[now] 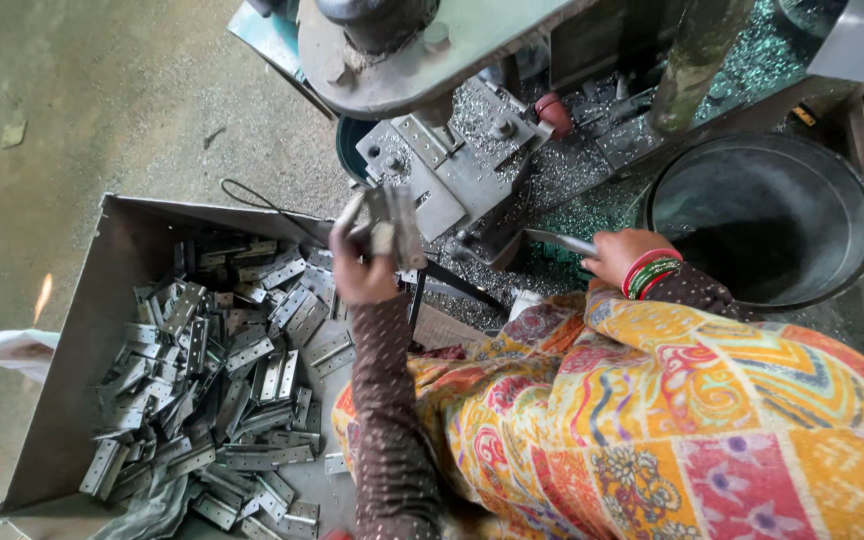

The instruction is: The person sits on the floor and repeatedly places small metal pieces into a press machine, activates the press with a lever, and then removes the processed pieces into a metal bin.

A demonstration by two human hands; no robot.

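- While the left hand (360,268) grips a grey flat metal hinge (392,222) above the grey metal tray of hinges (117,260), the hinge sits just beside the grey drilling fixture (452,165).
- Hinge: opened, pale, perforated.
- Right hand (620,252) is closed around a slim metal lever (562,241) near the black round bucket (857,215).

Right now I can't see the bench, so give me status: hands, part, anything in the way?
Left hand shut on hinge, raised by the jig. Right hand on lever. Tray of hinges below; nothing between hinge and jig.
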